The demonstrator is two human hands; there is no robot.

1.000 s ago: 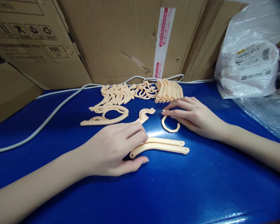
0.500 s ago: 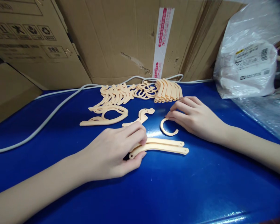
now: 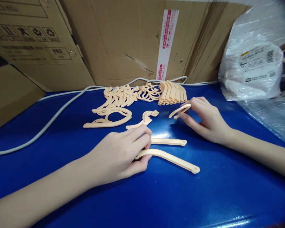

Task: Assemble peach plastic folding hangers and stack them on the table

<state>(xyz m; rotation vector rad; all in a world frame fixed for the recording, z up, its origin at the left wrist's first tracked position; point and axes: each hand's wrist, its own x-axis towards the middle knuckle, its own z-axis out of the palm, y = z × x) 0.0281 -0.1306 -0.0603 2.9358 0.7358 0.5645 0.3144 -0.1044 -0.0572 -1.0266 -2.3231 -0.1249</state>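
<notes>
合格证 + recycling sign on L box, Chinese txt on tape, barcode on bag lbl

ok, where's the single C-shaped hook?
The hook is right of centre in the head view, pinched in the right hand, just in front of the fanned bars.

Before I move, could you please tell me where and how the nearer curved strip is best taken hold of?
Probably grip the nearer curved strip near its straight right end, coming from the right: that end sticks out uncovered, while the left hand pinches the curved left end.
</notes>
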